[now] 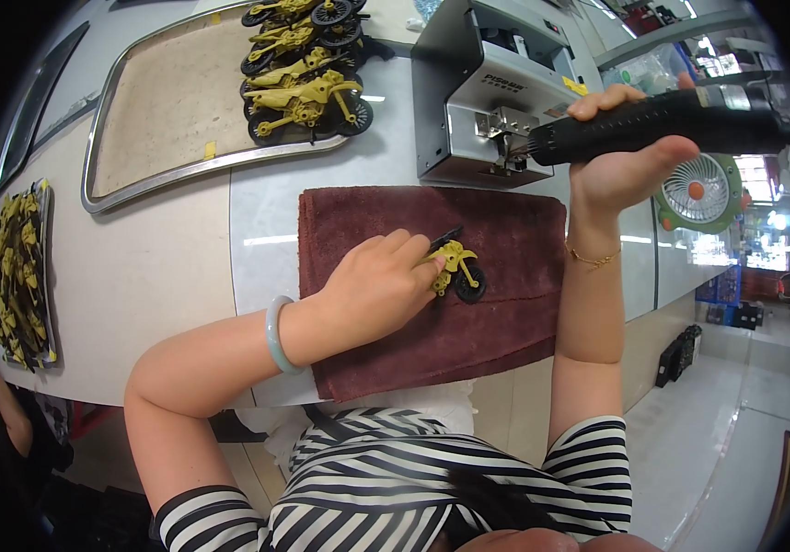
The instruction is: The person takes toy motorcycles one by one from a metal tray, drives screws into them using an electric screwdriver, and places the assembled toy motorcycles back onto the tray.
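On a folded maroon towel [496,340], my left hand [381,281] grips a yellow and black toy motorcycle [452,262], whose front wheel points right. The hand hides its rear part. My right hand [620,175] is wrapped round a black electric screwdriver [652,129], raised over the towel's far right corner and lying almost level. The screwdriver's front end is at the metal outlet of a grey and black screw feeder [514,83]. Whether its bit touches a screw there is too small to tell.
A metal-rimmed tray [165,110] at the far left carries several stacked toy motorcycles [307,101]. Another tray at the left edge is heaped with yellow and black toy parts [17,276]. A green fan [697,191] stands at the right. Part of another person's arm [8,405] shows lower left.
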Demonstrator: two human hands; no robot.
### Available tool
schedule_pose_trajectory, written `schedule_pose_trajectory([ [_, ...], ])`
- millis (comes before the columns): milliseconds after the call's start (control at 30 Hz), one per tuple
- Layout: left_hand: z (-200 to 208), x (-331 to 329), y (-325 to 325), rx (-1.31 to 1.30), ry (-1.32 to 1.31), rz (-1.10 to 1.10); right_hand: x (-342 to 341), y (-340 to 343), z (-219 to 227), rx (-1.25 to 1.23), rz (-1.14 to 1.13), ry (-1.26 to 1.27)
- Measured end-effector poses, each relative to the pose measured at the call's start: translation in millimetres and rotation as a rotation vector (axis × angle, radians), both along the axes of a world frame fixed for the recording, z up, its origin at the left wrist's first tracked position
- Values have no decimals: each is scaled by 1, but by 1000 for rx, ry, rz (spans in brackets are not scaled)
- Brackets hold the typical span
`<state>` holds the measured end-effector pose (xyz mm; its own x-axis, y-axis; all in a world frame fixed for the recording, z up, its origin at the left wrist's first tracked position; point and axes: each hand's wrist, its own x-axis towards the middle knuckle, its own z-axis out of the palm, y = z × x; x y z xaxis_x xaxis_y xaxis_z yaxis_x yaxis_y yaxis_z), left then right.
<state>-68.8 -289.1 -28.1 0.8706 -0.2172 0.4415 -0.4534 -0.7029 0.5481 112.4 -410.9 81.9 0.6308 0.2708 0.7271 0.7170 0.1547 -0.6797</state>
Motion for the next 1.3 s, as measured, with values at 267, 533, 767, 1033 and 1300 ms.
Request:
schedule_pose_trajectory([
  [267,-3,-1,2,-6,-14,5,-58,-14,-7,272,464,249],
  [533,-8,-2,0,-13,-11,21,-125,-28,-32,48,465,376],
  [767,-6,-1,-2,-4,-5,13,-127,-32,-36,-17,505,428],
  [1033,-6,0,1,-1,-15,17,-121,-30,-38,-47,632,431],
  [1300,0,0,0,4,-43,2,-118,-28,-10,135,471,188],
])
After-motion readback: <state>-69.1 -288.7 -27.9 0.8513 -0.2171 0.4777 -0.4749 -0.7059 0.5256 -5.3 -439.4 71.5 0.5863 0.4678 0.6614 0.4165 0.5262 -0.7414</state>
